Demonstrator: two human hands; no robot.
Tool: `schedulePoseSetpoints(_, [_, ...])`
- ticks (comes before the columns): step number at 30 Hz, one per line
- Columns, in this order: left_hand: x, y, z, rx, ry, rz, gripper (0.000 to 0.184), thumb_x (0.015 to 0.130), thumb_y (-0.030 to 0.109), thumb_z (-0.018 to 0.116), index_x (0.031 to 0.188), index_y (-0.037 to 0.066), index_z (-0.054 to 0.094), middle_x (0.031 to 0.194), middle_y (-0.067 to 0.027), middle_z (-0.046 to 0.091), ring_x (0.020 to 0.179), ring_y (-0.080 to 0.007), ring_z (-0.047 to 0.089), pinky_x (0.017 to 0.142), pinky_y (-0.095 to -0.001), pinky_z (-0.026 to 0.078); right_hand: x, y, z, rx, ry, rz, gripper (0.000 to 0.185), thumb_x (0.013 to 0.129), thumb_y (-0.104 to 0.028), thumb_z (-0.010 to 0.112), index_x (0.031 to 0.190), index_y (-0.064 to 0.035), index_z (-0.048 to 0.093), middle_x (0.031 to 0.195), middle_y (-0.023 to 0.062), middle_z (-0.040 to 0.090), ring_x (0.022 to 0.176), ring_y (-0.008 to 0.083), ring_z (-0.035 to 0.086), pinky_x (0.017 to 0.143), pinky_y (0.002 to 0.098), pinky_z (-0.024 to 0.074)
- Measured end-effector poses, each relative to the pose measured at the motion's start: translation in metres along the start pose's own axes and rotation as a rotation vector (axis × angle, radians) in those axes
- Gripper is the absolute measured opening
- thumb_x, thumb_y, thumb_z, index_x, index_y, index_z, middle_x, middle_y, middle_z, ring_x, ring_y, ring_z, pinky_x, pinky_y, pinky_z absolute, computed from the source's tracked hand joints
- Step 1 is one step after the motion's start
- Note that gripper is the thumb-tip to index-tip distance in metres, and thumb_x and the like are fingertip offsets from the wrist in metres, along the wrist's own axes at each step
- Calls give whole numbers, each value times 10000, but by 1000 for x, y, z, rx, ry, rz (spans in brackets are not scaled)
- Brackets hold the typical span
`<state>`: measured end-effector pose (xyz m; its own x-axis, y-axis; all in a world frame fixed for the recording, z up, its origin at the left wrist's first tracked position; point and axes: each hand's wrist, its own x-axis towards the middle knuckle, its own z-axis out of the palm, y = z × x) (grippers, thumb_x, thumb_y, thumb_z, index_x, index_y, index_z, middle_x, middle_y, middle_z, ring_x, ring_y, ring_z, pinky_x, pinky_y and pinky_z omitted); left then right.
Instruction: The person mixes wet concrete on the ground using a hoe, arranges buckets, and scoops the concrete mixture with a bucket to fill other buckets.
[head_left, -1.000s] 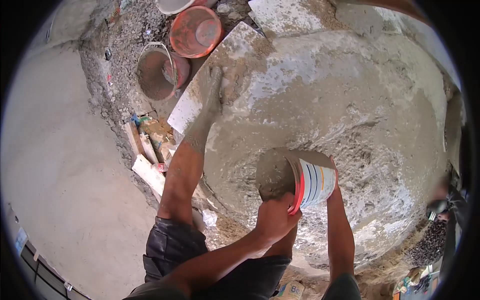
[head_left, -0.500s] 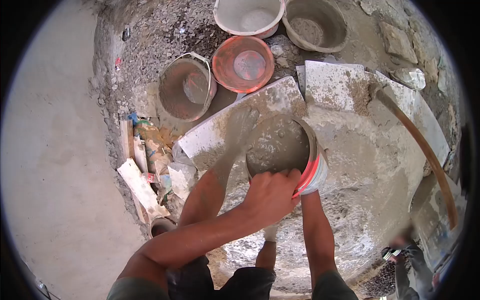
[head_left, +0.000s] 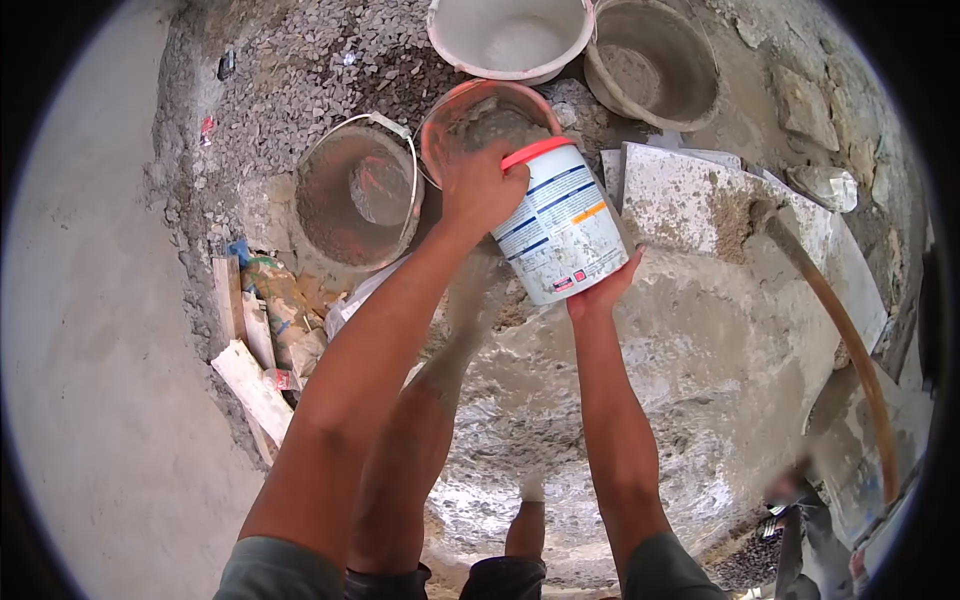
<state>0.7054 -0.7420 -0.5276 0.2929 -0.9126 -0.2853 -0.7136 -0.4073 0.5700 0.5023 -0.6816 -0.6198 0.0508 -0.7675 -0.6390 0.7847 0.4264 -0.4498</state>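
Observation:
A white paint bucket (head_left: 570, 225) with a red rim and printed label is tilted, its mouth away from me, over an orange-stained bucket (head_left: 440, 140). Grey wet cement (head_left: 495, 125) shows inside the orange-stained bucket. At the tilted bucket's rim, my left hand (head_left: 485, 190) is closed around the left side. My right hand (head_left: 608, 288) supports the base from below, fingers along its lower right edge; part of that hand is hidden behind the bucket. The tilted bucket's inside is out of sight.
Close by stand a bucket with a white handle (head_left: 350, 195), a pale bucket (head_left: 510, 40) and a grey bucket (head_left: 650, 70). A wooden-handled tool (head_left: 835, 310) leans at right beside white boards (head_left: 680, 195). Gravel (head_left: 290, 70) and wood scraps (head_left: 250, 385) lie left. Another person (head_left: 805, 530) is at lower right.
The paint bucket has gone from upright, with cement showing inside, to tilted forward over the orange-stained bucket. Cement now shows in that bucket. Both my hands have moved forward with the paint bucket.

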Motion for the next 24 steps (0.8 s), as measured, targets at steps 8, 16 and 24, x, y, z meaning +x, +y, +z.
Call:
schedulePoseSetpoints(8, [45,-124,33,-669,146,-368,438,932,286,392,1220,14,581,1282,-178,578,1154,-279,567,967,-362,420,-42,-15,112,-790,213,-346,742,785,-379,785,1303,16,429,1214,183,478,1120,298,506,940,397,436])
schedulePoseSetpoints(16, [-123,6,65,-814,-189,-377,365,955,180,395,1254,12,519,975,-57,606,814,-143,565,726,-299,473,-161,-121,46,-1094,306,-675,877,780,-339,783,1435,5,312,1366,245,340,1293,378,350,1091,459,288])
schedulePoseSetpoints(24, [-284,189,316,-1357,-702,-300,176,935,100,471,1077,19,536,895,-50,604,775,-100,527,707,-279,442,-201,-359,-157,-1431,407,-330,1033,758,-566,708,1428,106,298,1463,279,338,1340,351,397,1085,385,322])
